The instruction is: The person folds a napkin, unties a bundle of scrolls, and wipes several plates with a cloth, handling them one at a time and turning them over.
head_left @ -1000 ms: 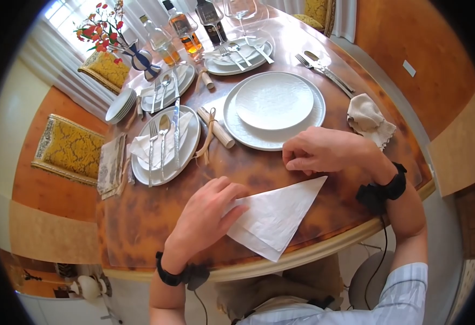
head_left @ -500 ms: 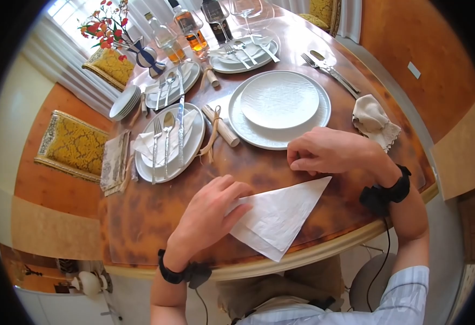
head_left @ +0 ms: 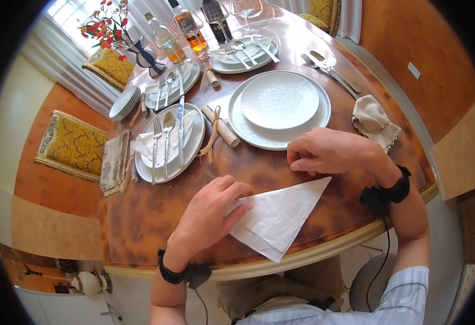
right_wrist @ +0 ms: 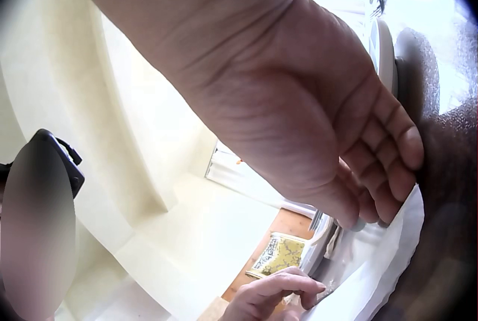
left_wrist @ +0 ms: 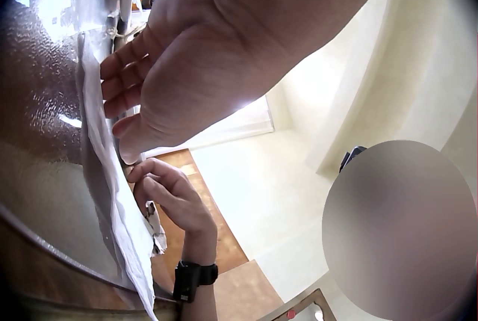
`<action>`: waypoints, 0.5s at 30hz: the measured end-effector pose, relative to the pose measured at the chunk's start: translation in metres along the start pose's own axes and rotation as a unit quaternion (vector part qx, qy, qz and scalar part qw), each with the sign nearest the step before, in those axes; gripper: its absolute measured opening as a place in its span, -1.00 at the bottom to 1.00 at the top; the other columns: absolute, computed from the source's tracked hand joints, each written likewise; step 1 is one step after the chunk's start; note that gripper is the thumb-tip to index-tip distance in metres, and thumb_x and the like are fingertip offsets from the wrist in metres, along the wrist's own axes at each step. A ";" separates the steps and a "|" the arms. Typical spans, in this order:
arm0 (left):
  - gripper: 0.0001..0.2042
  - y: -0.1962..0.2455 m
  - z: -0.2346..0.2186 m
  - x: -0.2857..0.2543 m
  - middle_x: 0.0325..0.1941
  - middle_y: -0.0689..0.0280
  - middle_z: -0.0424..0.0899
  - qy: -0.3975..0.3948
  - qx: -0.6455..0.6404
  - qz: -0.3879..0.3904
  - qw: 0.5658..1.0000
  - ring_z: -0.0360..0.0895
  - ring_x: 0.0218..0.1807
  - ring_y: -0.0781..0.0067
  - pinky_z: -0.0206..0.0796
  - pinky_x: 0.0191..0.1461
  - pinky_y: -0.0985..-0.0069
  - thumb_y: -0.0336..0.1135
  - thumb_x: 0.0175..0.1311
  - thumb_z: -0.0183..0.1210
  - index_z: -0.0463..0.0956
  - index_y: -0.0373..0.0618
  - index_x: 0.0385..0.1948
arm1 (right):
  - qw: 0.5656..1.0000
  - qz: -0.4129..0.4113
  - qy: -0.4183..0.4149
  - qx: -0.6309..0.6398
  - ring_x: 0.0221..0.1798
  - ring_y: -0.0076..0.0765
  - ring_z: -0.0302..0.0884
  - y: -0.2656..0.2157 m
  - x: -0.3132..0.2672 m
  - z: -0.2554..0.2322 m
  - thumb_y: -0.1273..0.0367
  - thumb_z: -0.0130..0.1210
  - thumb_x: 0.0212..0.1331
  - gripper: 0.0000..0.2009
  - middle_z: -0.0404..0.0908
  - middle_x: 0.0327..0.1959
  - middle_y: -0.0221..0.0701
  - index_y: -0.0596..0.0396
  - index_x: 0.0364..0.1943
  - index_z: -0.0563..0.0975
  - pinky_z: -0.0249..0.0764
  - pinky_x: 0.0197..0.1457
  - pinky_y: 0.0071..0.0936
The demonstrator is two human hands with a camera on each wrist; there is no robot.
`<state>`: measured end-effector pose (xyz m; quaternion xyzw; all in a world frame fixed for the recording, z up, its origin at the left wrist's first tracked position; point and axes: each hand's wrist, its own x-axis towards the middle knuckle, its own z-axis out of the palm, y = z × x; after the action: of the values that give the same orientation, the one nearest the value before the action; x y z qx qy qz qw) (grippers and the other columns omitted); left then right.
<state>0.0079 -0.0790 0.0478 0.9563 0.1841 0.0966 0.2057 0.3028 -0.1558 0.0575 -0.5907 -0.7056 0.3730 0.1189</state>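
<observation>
A white napkin, folded into a triangle, lies near the table's front edge in the head view. My left hand rests at its left corner, fingers extended and thumb lying over the napkin. At the far right corner is my right hand, its fingers bent loosely with nothing seen between them. In the right wrist view the fingertips of the right hand come down right at the napkin's edge. Beyond this hand stands a small white plate on a larger plate.
A crumpled beige cloth napkin and cutlery lie on the right. On the left are a set plate, a tied wooden roll and folded cloths. Bottles, wine glasses and a flower vase stand farther back.
The head view has tilted slightly, shifting the scene a little to the right. Both hands and the white napkin keep their places relative to each other.
</observation>
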 end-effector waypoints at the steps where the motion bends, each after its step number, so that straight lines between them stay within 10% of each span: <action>1: -0.80 0.000 0.000 0.000 -0.22 0.21 0.60 0.000 0.001 0.001 1.000 0.61 -0.17 0.18 0.50 -0.07 0.30 -0.38 0.28 0.32 0.62 -0.13 -0.09 | 1.000 -0.002 0.001 0.000 -0.41 -0.35 0.69 0.001 0.000 0.000 0.30 0.11 0.42 -0.78 0.73 -0.44 -0.32 0.21 -0.18 0.62 0.57 -0.31 -0.39; 15: -0.80 0.000 0.000 0.000 -0.23 0.21 0.59 0.002 0.008 0.007 1.000 0.61 -0.16 0.18 0.49 -0.04 0.30 -0.36 0.30 0.32 0.61 -0.14 -0.10 | 1.000 0.005 0.001 -0.002 -0.41 -0.34 0.70 -0.003 -0.001 0.000 0.32 0.11 0.42 -0.79 0.73 -0.44 -0.31 0.22 -0.17 0.62 0.58 -0.30 -0.38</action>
<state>0.0075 -0.0793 0.0479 0.9589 0.1782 0.0989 0.1972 0.3014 -0.1562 0.0596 -0.5948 -0.7034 0.3712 0.1166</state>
